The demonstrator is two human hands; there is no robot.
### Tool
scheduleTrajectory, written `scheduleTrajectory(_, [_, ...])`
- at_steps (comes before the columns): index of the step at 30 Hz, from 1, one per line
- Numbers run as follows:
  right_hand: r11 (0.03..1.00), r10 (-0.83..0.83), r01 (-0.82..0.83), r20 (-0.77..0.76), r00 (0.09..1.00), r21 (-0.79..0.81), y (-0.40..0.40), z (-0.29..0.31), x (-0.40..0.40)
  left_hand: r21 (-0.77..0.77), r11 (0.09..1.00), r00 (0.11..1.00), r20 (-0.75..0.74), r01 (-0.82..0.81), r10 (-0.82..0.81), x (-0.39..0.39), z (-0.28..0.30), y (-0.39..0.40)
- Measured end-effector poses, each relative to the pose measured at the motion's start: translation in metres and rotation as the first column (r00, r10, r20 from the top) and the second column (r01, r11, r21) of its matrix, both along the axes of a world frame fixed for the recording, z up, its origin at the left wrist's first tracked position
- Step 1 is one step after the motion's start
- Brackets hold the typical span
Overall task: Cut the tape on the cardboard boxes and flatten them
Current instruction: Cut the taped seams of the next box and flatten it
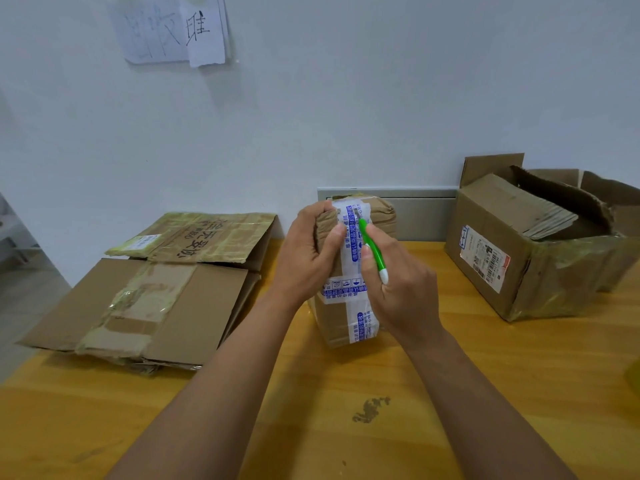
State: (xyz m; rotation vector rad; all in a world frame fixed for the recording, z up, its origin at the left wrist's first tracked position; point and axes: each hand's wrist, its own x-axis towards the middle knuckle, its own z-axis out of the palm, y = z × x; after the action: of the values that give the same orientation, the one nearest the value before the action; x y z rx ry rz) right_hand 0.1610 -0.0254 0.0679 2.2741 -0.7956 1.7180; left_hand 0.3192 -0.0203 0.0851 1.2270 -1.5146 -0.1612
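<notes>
A small cardboard box [381,216] wrapped in white tape with blue print stands tilted on the wooden table [346,427] in the middle. My left hand [306,254] grips its upper left edge, thumb on the taped face. My right hand [398,289] holds a green and white cutter [373,251], whose blade tip touches the tape near the box's top.
A stack of flattened boxes [138,296] lies at the left of the table. An open box [519,244] holding folded cardboard stands at the right by the wall. Paper sheets [173,29] hang on the wall. A dark stain [370,408] marks the table in front.
</notes>
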Motion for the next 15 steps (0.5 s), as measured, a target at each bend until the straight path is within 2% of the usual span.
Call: scheduleTrajectory(15, [0.999, -0.026, 0.025, -0.052, 0.998, -0.021, -0.006, -0.016, 0.002, 0.005, 1.0, 1.0, 0.011, 0.001, -0.001, 0.0, 0.002, -0.005])
